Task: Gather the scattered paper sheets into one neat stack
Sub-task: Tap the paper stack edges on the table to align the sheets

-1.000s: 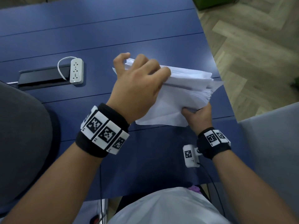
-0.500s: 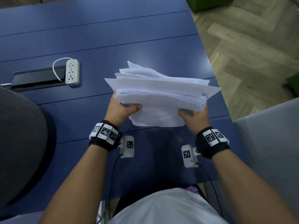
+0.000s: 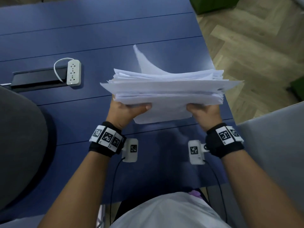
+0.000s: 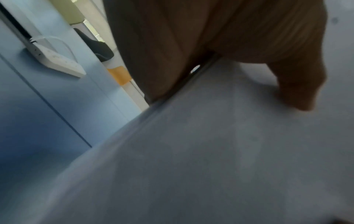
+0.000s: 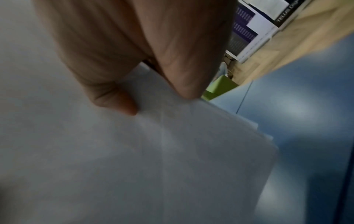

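A thick, uneven stack of white paper sheets (image 3: 166, 89) is held on edge above the blue table (image 3: 82, 38). My left hand (image 3: 126, 111) grips its near left side, thumb across the front sheet. My right hand (image 3: 203, 112) grips the near right side. One sheet (image 3: 146, 63) curls up from the back of the stack. The sheets' edges are ragged and stick out left and right. The left wrist view shows the paper face (image 4: 210, 144) under my thumb; the right wrist view shows my fingers pinching the sheets (image 5: 134, 151).
A white power strip (image 3: 73, 72) lies beside a dark cable slot (image 3: 37, 78) at the table's left. A dark chair back (image 3: 18, 145) is at the near left, a grey one (image 3: 276, 145) at the right. Wooden floor (image 3: 255, 38) lies beyond the table's right edge.
A second ago my left hand lay over the top of the stack; it has dropped to the near left side. The stack now stands taller, and a back sheet has curled upward.
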A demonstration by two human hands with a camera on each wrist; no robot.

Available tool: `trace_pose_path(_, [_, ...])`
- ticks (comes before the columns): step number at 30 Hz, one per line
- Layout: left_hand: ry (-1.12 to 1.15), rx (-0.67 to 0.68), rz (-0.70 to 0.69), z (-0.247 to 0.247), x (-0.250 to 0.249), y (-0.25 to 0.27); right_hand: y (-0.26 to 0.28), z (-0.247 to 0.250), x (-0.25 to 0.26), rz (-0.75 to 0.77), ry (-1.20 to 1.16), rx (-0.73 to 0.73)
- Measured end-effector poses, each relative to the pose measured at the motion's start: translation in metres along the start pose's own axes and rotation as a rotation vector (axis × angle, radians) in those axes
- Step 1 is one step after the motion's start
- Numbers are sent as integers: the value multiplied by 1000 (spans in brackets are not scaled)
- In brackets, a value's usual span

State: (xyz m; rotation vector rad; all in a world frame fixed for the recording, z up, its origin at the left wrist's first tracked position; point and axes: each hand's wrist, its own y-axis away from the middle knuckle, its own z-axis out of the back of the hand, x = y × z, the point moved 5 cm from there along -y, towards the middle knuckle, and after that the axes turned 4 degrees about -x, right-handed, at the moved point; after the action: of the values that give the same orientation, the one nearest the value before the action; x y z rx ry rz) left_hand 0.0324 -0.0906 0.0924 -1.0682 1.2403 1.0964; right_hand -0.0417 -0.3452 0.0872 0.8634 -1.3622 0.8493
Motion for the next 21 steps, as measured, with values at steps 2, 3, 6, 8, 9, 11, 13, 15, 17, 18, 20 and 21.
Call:
trace_pose_path(2, [-91, 94, -29, 1, -2, 0, -3, 4, 3, 3, 9, 43])
trace_pose_path(3, [-120, 115, -30, 1, 1, 1, -3, 5, 2, 5, 13, 49])
trace_pose_path(6, [-115, 111, 33, -1, 10, 2, -3, 6, -3, -6, 27, 44])
trace_pose_path(8, [-88, 71, 76, -5, 12, 2, -2, 6, -6, -30, 18, 5])
trace_pose_path(9, [-73, 34, 71, -7, 10, 2, 0, 6, -6, -41, 9, -22])
trace_pose_path(11, [-45, -77, 57, -11, 3, 4, 2, 3, -4, -41, 1, -64])
trace_pose_path(13, [2, -223, 34, -14, -4, 8, 5, -3, 1, -16, 1, -86])
trace_pose_path(15, [39, -323, -1, -17, -12, 15, 9, -6, 5, 8, -7, -95])
trace_pose_path(17, [46, -346, -40, -18, -16, 23, 12, -6, 1, 21, -13, -106])
trace_pose_path(18, [37, -337, -48, -17, -15, 27, 14, -5, -3, 17, -2, -109])
trace_pose_path(20, [25, -287, -36, -12, -8, 31, 14, -4, -15, -23, 21, -115])
trace_pose_path(21, [29, -254, -6, -7, -4, 33, 14, -2, -20, -44, 24, -109])
